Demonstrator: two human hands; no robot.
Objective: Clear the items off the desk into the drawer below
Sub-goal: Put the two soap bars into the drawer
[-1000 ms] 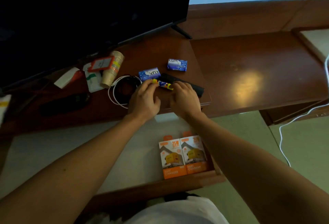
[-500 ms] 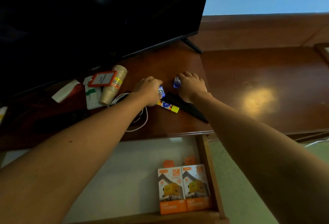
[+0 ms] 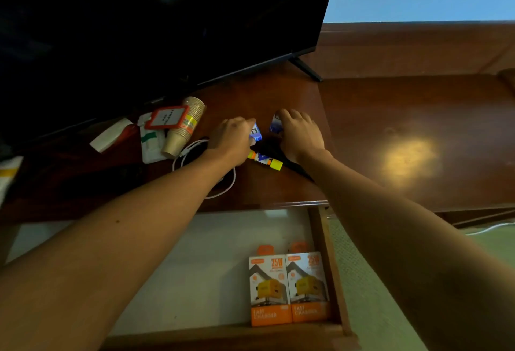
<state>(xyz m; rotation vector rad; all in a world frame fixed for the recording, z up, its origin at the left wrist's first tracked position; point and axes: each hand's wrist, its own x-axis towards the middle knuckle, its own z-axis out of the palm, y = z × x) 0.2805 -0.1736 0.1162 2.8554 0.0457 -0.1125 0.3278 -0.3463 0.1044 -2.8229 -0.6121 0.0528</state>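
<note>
At the middle of the frame, on the wooden desk [image 3: 278,94], my left hand [image 3: 232,138] is pinching one blue soap packet [image 3: 255,133] while my right hand [image 3: 299,134] is curling round another blue soap packet [image 3: 275,126]. Below, the open drawer [image 3: 324,253] is holding two orange charger boxes [image 3: 288,288] at lower centre.
</note>
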